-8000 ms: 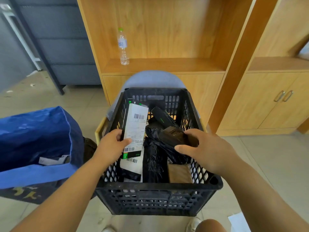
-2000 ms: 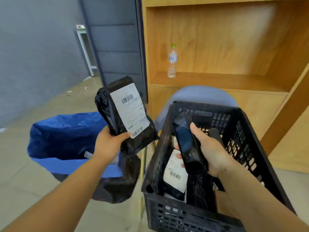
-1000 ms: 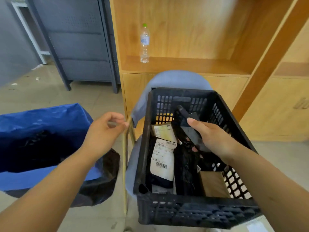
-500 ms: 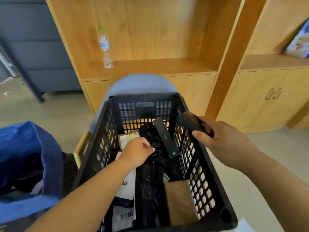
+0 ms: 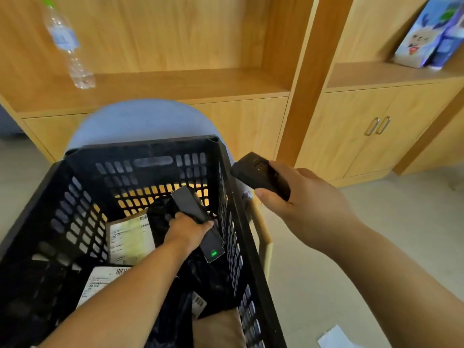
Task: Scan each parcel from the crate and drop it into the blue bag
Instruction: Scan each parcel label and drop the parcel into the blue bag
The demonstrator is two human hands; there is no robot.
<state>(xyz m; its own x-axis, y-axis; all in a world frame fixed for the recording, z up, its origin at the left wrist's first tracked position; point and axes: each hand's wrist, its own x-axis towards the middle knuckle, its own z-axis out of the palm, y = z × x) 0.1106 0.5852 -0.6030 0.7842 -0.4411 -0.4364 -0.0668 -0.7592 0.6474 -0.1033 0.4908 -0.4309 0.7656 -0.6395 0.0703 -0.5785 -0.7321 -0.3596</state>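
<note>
A long black box (image 5: 213,244) is being gripped by the left hand (image 5: 187,231) inside the crate (image 5: 140,146), with fingers and thumb being curled round its middle. Its green-marked end is being pointed at the crate's right wall. The scanner (image 5: 258,174) is being clasped by the right hand (image 5: 308,202), fingers wrapped round it, outside the crate just beyond the right rim. The crate is being carried by a blue chair (image 5: 140,119). A black bagged parcel (image 5: 211,282), a yellowish-label parcel (image 5: 129,238), a white-label parcel (image 5: 100,282) and a brown parcel (image 5: 218,330) are being contained in the crate too. A bottle (image 5: 67,46) is being borne by the shelf (image 5: 175,84) behind.
</note>
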